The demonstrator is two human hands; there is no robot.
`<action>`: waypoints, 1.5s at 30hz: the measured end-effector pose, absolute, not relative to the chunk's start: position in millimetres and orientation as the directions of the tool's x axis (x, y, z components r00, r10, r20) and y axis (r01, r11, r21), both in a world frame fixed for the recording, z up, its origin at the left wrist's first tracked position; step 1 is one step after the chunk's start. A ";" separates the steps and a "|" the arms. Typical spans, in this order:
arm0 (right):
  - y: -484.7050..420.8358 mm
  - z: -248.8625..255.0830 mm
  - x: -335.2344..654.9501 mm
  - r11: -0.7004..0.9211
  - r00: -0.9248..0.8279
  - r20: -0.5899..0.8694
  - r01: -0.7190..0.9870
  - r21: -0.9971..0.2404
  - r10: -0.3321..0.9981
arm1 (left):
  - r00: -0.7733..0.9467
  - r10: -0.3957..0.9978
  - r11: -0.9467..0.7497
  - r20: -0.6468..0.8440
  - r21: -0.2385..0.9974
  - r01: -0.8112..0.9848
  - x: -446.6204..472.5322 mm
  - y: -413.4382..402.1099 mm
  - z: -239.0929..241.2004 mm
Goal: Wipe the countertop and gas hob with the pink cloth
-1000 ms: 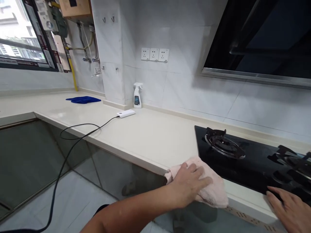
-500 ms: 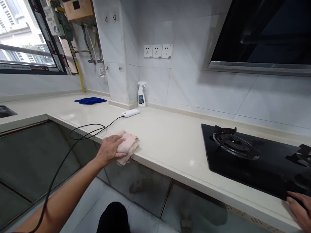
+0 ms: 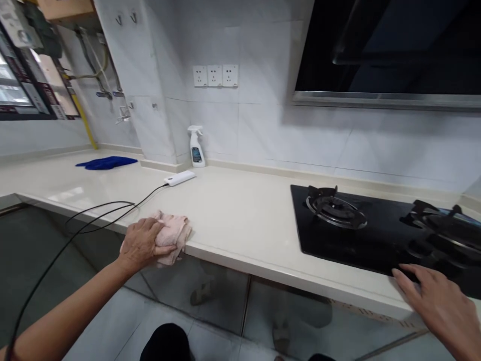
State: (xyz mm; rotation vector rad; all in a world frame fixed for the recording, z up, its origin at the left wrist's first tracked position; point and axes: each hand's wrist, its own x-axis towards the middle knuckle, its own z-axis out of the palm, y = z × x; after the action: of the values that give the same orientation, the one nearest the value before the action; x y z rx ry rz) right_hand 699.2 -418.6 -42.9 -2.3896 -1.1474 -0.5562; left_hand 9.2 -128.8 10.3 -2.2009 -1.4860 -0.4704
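A folded pale pink cloth [image 3: 173, 233] lies over the front edge of the cream countertop [image 3: 240, 210], part of it hanging down. My left hand [image 3: 142, 243] is closed on this cloth, thumb along its lower side. Over at the right, my right hand [image 3: 438, 293] rests at the counter's front edge, its fingers stretched onto the near rim of the black gas hob [image 3: 361, 240]. Nothing shows in that hand. Behind the cloth lies a white power bank [image 3: 180, 178] with a black cable [image 3: 101, 215] that loops past my left arm.
A white spray bottle [image 3: 196, 148] stands against the wall by the pillar. Further left lies a blue cloth [image 3: 107, 162]. Three wall sockets [image 3: 215, 75] sit above the counter, and a dark range hood [image 3: 391, 50] overhangs the hob. Green-grey cabinets [image 3: 203, 291] run below.
My view has turned to the right, so more of the hob and my right hand show. My left hand stays on the cloth at the counter's edge.
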 end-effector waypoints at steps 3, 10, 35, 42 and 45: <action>-418.1 -31.2 687.7 -0.533 0.577 0.479 0.811 -0.242 0.661 | 0.469 0.737 -0.442 0.487 -0.176 0.879 70.7 -153.5 5.9; -416.1 -30.3 684.1 -0.542 0.589 0.473 0.802 -0.250 0.655 | 0.669 0.540 -0.730 0.510 -0.111 0.674 239.3 -228.6 -10.1; -315.7 13.7 429.4 0.135 -0.159 0.474 0.987 0.085 0.866 | 0.566 0.687 -0.715 0.456 0.284 0.639 237.0 -133.0 15.8; -350.5 -19.5 499.0 0.222 -0.162 0.699 0.975 0.005 0.696 | 0.633 0.668 -0.710 0.391 0.079 0.700 244.7 -133.6 -0.2; -385.6 -31.4 556.6 0.063 -0.050 0.711 0.998 0.008 0.702 | 0.661 0.651 -0.726 0.373 0.052 0.686 241.2 -132.2 0.3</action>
State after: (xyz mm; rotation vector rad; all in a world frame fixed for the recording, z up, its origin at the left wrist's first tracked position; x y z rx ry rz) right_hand 556.6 -385.6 -31.4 -1.6920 -1.8088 -0.7139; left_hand 241.2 -132.2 0.3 -2.7770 -1.1209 -0.5685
